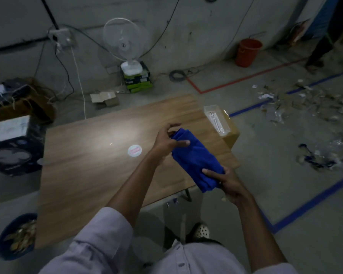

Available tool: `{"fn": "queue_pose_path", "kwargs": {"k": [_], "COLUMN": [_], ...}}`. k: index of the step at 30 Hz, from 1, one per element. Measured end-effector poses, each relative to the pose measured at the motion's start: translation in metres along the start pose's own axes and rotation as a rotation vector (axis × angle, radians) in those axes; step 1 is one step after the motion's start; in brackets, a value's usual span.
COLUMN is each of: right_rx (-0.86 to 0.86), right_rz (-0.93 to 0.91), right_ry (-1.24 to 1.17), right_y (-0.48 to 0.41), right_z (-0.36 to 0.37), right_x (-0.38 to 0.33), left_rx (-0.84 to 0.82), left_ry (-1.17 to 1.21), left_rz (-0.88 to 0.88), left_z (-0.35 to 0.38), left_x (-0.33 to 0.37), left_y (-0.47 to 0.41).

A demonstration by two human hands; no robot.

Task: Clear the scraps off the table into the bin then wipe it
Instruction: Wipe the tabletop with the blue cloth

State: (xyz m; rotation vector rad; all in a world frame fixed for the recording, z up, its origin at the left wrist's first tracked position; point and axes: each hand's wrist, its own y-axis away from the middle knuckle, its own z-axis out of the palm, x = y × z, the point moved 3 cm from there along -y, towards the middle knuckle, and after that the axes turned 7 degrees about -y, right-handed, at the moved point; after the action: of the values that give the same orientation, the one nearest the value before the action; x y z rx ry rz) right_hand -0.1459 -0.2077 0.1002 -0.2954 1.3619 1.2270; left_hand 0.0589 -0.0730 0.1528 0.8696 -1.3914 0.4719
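Observation:
A bunched blue cloth [194, 155] hangs above the right part of the wooden table [87, 175], held at both ends. My left hand [166, 139] grips its far end, fingers curled round the fabric. My right hand [226, 180] grips the near end, thumb across the cloth, just past the table's right edge. A round white and pink sticker [134, 150] lies on the tabletop to the left of my left hand. A blue bin [4, 238] holding scraps [22, 238] stands on the floor at the table's near left corner.
A clear plastic tray [216, 117] sits on a cardboard box [231, 133] at the table's far right corner. Scraps [305, 103] litter the floor to the right. A fan [123, 42], a red bucket [248, 52] and boxes [8, 135] stand around.

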Motion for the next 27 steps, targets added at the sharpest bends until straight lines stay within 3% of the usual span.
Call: {"fn": "queue_pose_path", "kwargs": {"k": [2,4,7,12,18,21,24,27], "right_rx": [0.046,0.128,0.193,0.237,0.194,0.154,0.180,0.276], "right_rz": [-0.092,-0.150,-0.121,-0.149,-0.170,-0.081,0.012,0.030], "right_ry": [-0.142,-0.216,-0.173,-0.087,-0.013,-0.259,-0.568,-0.650], "right_y": [-0.016,-0.036,-0.065,-0.095,-0.129,-0.143,-0.148,-0.152], "right_z": [-0.008,-0.016,-0.027,-0.056,-0.071,-0.074,-0.085,-0.100], "right_x": [-0.017,-0.034,-0.051,-0.073,-0.083,-0.075,-0.070,-0.063], "left_rx": [0.019,-0.056,-0.120,-0.098,0.133,0.028,-0.068,-0.136], "left_ry": [0.290,0.436,0.338,0.285,0.344,0.405,0.277,0.212], "left_rz": [-0.055,-0.224,-0.361,-0.291,-0.242,-0.234,-0.241,-0.281], "left_z": [0.016,0.043,0.087,0.124,0.124,0.123,0.127,0.134], "left_x": [0.003,-0.009,-0.027,-0.018,-0.011,-0.015,-0.016,-0.022], "left_y": [-0.020,-0.035,-0.052,-0.093,-0.154,-0.180,-0.200,-0.221]}}
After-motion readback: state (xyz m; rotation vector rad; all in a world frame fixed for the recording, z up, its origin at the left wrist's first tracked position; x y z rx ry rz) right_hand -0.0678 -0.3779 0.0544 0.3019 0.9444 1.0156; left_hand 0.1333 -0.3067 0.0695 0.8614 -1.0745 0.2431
